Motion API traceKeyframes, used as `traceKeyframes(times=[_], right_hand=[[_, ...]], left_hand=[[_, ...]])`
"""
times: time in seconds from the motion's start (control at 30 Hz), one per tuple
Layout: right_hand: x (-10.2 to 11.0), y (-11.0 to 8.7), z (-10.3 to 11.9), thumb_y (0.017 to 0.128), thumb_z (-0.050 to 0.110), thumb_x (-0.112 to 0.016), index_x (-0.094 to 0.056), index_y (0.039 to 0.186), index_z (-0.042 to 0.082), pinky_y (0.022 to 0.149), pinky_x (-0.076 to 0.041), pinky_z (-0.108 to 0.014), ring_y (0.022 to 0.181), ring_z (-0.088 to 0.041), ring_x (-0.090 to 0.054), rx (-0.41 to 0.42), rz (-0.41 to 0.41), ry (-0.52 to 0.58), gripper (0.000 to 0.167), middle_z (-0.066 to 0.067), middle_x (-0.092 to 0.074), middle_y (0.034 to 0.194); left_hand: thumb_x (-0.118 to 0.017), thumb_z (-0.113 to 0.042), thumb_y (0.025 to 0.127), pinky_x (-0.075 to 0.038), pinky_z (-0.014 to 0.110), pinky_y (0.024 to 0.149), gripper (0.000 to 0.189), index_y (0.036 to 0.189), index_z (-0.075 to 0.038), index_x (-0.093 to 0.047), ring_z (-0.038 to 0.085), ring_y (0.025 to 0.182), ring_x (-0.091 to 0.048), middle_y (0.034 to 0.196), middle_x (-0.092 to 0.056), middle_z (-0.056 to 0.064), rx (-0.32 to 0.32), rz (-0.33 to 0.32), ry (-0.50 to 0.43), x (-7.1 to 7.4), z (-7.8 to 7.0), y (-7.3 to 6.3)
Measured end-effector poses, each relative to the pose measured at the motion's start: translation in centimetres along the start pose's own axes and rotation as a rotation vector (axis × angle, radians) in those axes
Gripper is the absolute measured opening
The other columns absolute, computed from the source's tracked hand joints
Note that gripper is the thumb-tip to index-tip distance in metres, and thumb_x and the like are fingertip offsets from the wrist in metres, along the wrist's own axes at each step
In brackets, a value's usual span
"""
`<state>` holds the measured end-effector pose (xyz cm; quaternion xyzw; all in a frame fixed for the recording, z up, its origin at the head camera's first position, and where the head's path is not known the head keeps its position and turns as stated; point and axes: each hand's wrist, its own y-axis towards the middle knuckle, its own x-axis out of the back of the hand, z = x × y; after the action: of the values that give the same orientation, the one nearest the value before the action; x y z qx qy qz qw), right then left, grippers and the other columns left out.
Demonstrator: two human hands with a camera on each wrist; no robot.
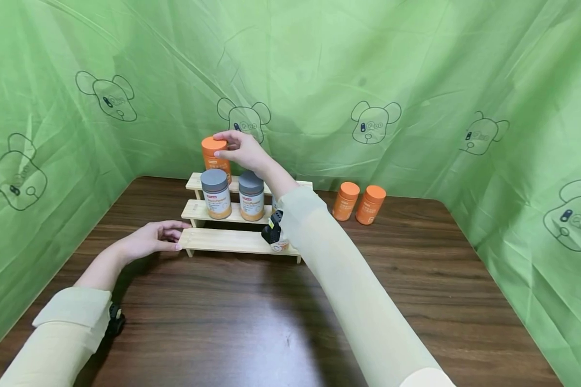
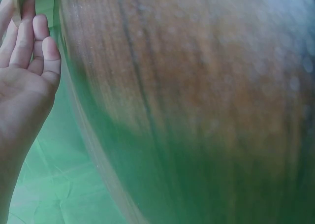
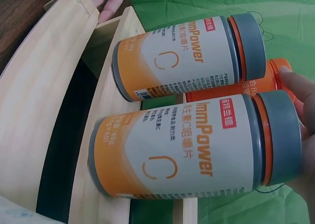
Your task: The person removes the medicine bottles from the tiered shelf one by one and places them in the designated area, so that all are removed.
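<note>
My right hand (image 1: 247, 153) grips an orange bottle (image 1: 216, 159) near its cap, thumb and fingers on either side. This bottle stands at the left end of the top step of a three-step wooden rack (image 1: 232, 241). On the middle step, in front of it, are two grey-lidded jars (image 1: 216, 201) with white and orange labels. Part of another jar (image 1: 274, 206) shows behind my right wrist. My left hand (image 1: 150, 239) holds the left end of the lowest step, thumb in front and fingers behind. In the right wrist view, the grey-lidded jars (image 3: 167, 145) partly hide the orange bottle (image 3: 224, 89).
Two more orange bottles (image 1: 346, 201) stand on the dark wooden table (image 1: 213, 322), right of the rack. Beside my right wrist, part of a white and orange item (image 1: 281, 246) shows at the lowest step. Green cloth (image 1: 310, 64) surrounds the table's back and sides.
</note>
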<state>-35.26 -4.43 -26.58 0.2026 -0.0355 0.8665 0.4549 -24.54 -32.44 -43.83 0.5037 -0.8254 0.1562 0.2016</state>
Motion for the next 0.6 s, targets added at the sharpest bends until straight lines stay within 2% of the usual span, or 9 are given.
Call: traceKeyframes(times=[0.23,0.6], right_hand=[[-0.2,-0.6,1.0,0.088,0.008,-0.066,-0.050,0.134,0.006,0.086,-0.046,-0.020,0.116,-0.020,-0.054,-0.001,-0.003,-0.011,0.049,-0.009,-0.054,0.132],[0.0,1.2,-1.7,0.085,0.012,-0.070,-0.055,0.130,0.013,0.085,-0.048,-0.021,0.109,-0.014,-0.057,0.046,-0.035,0.018,0.048,-0.004,-0.059,0.126]], left_hand=[[-0.071,-0.011,0.083,-0.046,0.017,0.078,0.061,0.136,0.003,-0.043,0.008,0.093,-0.061,0.109,-0.065,0.019,0.003,-0.005,0.009,0.0,-0.1,0.0],[-0.071,-0.012,0.084,-0.045,0.017,0.078,0.061,0.136,0.003,-0.043,0.008,0.094,-0.061,0.109,-0.065,0.018,0.007,-0.004,0.013,-0.1,-0.3,-0.1]])
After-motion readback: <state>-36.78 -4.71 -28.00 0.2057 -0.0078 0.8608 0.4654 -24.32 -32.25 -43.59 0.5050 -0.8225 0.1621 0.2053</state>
